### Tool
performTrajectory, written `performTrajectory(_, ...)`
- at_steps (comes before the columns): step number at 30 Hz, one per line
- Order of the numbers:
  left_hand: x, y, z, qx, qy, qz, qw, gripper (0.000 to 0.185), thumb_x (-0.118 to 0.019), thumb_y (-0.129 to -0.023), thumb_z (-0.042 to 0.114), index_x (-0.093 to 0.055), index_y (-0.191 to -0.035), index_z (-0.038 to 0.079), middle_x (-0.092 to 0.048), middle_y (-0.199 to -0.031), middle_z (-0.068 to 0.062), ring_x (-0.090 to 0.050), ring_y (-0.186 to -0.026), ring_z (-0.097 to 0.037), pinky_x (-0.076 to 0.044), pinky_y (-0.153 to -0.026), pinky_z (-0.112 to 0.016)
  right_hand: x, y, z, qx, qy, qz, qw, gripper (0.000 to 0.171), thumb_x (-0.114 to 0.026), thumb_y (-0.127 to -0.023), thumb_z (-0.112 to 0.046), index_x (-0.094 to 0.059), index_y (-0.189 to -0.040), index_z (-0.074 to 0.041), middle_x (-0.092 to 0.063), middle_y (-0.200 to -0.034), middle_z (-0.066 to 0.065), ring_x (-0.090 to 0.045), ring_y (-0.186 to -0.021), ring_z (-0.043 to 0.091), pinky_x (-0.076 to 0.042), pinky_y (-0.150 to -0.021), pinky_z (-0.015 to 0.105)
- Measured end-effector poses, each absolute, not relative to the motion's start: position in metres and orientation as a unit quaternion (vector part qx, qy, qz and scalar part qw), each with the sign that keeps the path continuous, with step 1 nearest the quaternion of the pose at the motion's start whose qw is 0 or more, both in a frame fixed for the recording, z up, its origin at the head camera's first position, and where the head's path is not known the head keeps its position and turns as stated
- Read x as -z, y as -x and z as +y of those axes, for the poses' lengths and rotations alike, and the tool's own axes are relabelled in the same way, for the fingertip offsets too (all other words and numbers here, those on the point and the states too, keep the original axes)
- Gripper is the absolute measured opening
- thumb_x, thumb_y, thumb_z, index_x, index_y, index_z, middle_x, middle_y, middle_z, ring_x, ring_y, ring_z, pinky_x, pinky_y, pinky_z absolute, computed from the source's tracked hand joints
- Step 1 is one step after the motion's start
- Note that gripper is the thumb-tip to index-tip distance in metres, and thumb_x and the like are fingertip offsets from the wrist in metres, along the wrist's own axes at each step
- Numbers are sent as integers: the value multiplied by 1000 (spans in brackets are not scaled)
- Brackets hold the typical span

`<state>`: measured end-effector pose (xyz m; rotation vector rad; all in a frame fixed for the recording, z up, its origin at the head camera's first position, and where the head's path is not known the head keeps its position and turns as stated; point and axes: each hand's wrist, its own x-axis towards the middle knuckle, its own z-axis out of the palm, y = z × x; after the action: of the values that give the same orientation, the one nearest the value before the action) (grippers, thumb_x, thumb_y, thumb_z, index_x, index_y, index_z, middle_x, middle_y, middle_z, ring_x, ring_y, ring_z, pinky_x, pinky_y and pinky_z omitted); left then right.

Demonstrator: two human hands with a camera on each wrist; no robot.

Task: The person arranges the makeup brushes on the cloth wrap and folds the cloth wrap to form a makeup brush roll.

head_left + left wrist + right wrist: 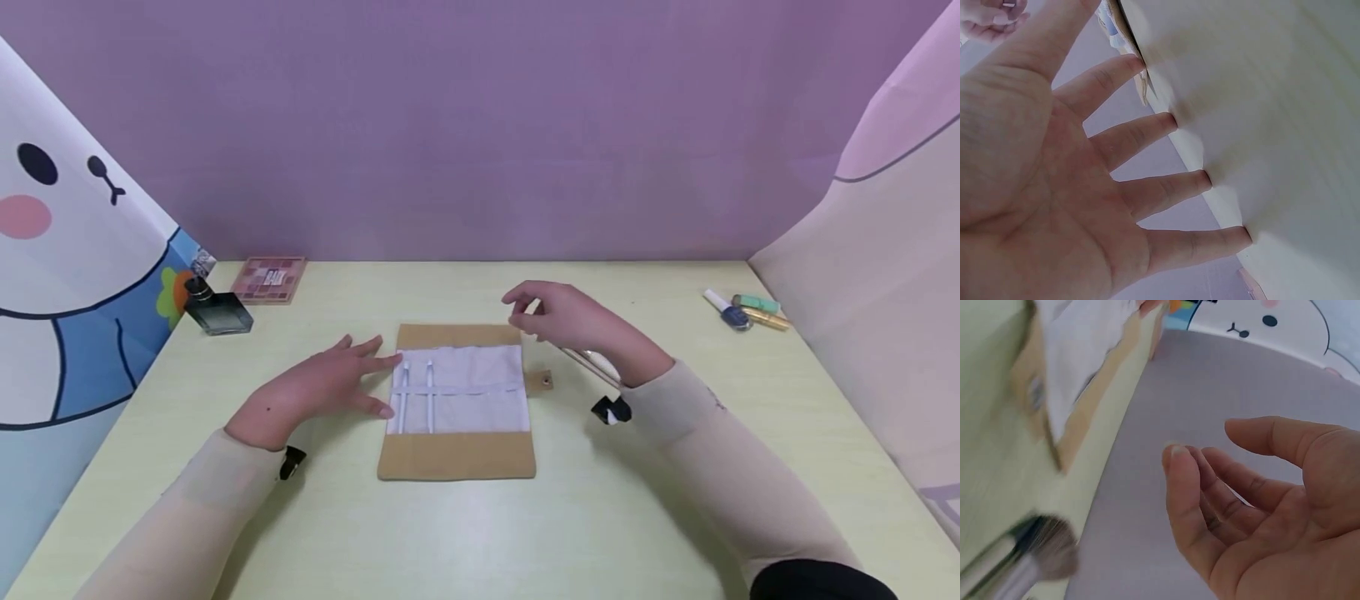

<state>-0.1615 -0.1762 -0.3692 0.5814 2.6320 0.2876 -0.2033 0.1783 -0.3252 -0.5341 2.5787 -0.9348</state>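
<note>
The roll (pixel 457 400) lies unrolled at the centre of the head view, on the pale green table (pixel 675 517); it is a tan rectangle with a white cloth panel across its middle, a thin band running across that panel, and a small tan tab with a snap sticking out at its right edge; two white brushes (pixel 417 396) stand side by side under the band, at the panel's left end. The left hand (pixel 315 387) lies just left of the roll, palm down, fingers straight and spread wide, the tips touching the table at the roll's left edge; it holds nothing. The right hand (pixel 570 321) hovers above the roll's upper right corner, fingers loosely curled and empty in the right wrist view. A loose brush (pixel 592 364) lies on the table right of the roll, under that wrist. A dark bottle (pixel 216 310) and a pink palette (pixel 268 278) sit upper left; small bottles (pixel 744 310) sit upper right.
</note>
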Motion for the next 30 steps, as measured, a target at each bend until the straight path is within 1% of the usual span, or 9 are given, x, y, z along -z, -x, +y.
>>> performTrajectory(4, 369, 161, -176, -109, -208, 948, 215, 94, -85, -84, 57, -47, -163, 23, -28, -175, -26, -19, -156, -67, -38, -115, -80, 334, 204, 195, 332, 173, 908, 190, 39, -57, -109, -18, -59, -147, -10, -68, -124, 11, -73, -95, 23, -61, -82, 36)
performTrajectory(7, 369, 161, -176, -110, -207, 948, 215, 93, -85, -84, 56, -47, -163, 23, -28, -175, -26, -19, -157, -67, -38, -116, -80, 343, 202, 208, 326, 170, 909, 198, 39, -55, -109, -13, -58, -147, -4, -68, -122, 15, -72, -96, 22, -61, -87, 37)
performTrajectory(10, 370, 162, -176, -109, -210, 948, 212, 93, -85, -85, 56, -47, -163, 23, -28, -175, -26, -19, -157, -67, -38, -116, -80, 352, 199, 221, 305, 172, 919, 183, 38, -56, -106, -10, -61, -143, -2, -70, -120, 15, -69, -101, 22, -57, -90, 37)
performTrajectory(13, 370, 162, -177, -108, -212, 948, 212, 92, -84, -85, 56, -47, -163, 23, -28, -175, -26, -19, -156, -67, -37, -116, -80, 358, 197, 230, 287, 165, 929, 166, 36, -58, -104, -9, -64, -140, -2, -71, -123, 14, -66, -108, 25, -54, -94, 40)
performTrajectory(16, 371, 162, -177, -107, -211, 948, 212, 92, -84, -85, 56, -47, -163, 23, -28, -175, -26, -19, -156, -67, -37, -117, -79, 364, 196, 233, 274, 162, 934, 163, 37, -61, -104, -6, -63, -140, 0, -71, -124, 17, -66, -113, 29, -55, -98, 45)
performTrajectory(19, 372, 161, -178, -106, -210, 949, 211, 92, -84, -85, 56, -47, -163, 23, -28, -175, -26, -19, -157, -67, -38, -116, -79, 368, 195, 233, 258, 161, 940, 155, 38, -63, -102, -2, -63, -139, 3, -72, -123, 18, -67, -115, 31, -56, -101, 48)
performTrajectory(22, 373, 162, -179, -107, -213, 949, 208, 91, -84, -86, 55, -47, -163, 24, -28, -175, -26, -19, -157, -67, -38, -116, -79, 372, 195, 231, 236, 167, 947, 137, 38, -63, -99, 2, -64, -137, 7, -72, -119, 19, -67, -111, 31, -56, -100, 49)
performTrajectory(26, 375, 162, -179, -107, -218, 948, 204, 91, -83, -87, 56, -46, -163, 24, -28, -175, -25, -20, -157, -67, -38, -116, -79, 377, 195, 228, 202, 173, 956, 125, 42, -64, -95, 4, -64, -137, 7, -70, -118, 19, -65, -106, 30, -56, -97, 48)
performTrajectory(30, 375, 163, -179, -109, -216, 948, 207, 91, -83, -86, 57, -46, -163, 24, -27, -175, -25, -19, -157, -67, -37, -117, -79, 379, 193, 227, 183, 168, 961, 124, 43, -65, -95, 2, -64, -139, 4, -70, -123, 19, -67, -113, 33, -56, -101, 50)
